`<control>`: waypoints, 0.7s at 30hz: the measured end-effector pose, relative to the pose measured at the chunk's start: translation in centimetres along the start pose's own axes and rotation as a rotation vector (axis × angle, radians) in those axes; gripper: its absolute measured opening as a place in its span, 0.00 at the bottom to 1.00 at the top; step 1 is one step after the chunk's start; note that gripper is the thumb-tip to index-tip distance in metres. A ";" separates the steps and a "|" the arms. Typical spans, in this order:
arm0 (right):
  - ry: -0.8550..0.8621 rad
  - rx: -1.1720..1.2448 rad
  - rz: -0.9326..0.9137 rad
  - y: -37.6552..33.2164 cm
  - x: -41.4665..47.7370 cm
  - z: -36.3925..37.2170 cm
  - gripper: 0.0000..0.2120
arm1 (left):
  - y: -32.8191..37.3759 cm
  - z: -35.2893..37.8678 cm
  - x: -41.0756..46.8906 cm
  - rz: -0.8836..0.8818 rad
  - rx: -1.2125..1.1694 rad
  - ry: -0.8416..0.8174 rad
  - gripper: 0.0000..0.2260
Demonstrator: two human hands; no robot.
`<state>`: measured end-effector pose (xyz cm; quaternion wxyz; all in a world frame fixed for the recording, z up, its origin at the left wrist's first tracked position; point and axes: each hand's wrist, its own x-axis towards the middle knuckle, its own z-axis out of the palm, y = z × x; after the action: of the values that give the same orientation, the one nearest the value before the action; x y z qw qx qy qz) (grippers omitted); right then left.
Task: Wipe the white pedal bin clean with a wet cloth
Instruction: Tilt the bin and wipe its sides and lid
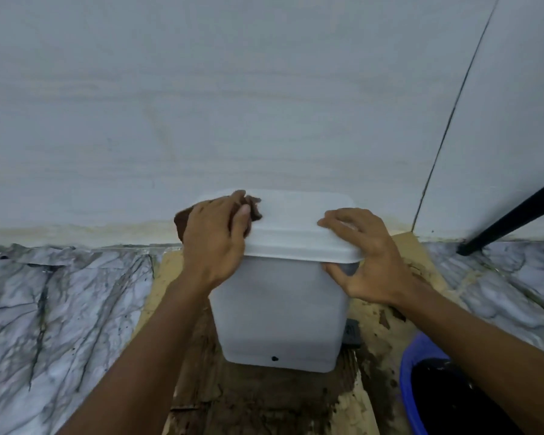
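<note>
Two hands on the bin's [280, 312] lid [296, 229]: left hand [214, 243] clutches the cloth [182, 221] at its left edge, right hand [371, 262] pinches its right corner; wall [264, 105] just behind.

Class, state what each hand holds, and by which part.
Left hand grips the bunched brown cloth on the bin lid; right hand holds that lid's right front corner.

Nothing legible anywhere: no text, label, brand, number or sign. Only a faint mark on the black pedal [352, 333], at 4 o'clock from the bin [280, 312], too blurred to read.
</note>
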<state>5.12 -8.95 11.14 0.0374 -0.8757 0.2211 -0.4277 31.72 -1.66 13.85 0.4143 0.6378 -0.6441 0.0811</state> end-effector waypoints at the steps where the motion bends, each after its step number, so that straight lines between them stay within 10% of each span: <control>1: -0.016 -0.034 -0.021 -0.5 0.1 -0.5 0.27 | 0.2 -0.6 0.1 0.046 0.041 -0.103 0.10; 9: -0.383 -0.288 -0.070 -5.3 0.1 -2.4 0.36 | 1.8 -2.7 -1.7 0.067 0.086 -0.645 0.29; 21: -0.460 -0.229 0.108 -7.6 -0.1 -0.8 0.37 | -0.9 -1.6 2.0 -0.113 0.265 -0.699 0.35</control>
<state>7.14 -1.94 13.54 0.0100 -0.9353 0.3004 -0.1868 33.47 -2.31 15.74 0.0871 0.7096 -0.6944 -0.0819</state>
